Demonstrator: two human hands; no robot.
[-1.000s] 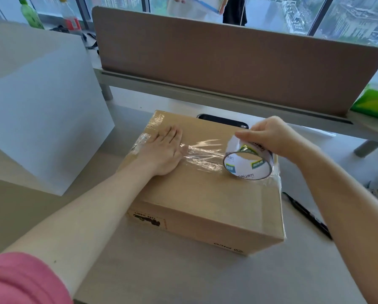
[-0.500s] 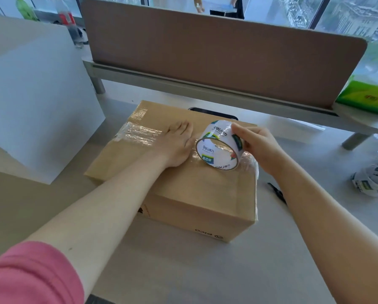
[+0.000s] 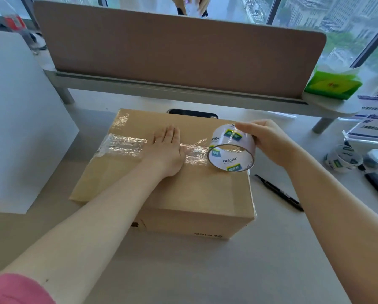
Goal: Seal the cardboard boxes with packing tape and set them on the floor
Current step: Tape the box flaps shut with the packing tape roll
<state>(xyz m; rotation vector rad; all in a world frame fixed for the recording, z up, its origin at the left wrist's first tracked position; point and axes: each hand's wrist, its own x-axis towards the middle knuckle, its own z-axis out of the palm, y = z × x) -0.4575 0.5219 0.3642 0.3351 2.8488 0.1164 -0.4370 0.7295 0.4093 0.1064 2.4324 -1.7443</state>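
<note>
Hands: left hand (image 3: 165, 150) lies flat, fingers straight, pressing the clear tape strip (image 3: 126, 145) onto the brown cardboard box (image 3: 183, 189) on the grey tabletop (image 3: 205, 270); right hand (image 3: 269, 143) grips the printed roll of clear packing tape (image 3: 232, 150) near the box's right edge. Good practice: keep the strip taut and smooth it toward the roll. Count: one box; one held roll, two spare rolls (image 3: 341, 160); one black pen (image 3: 279, 193).
</note>
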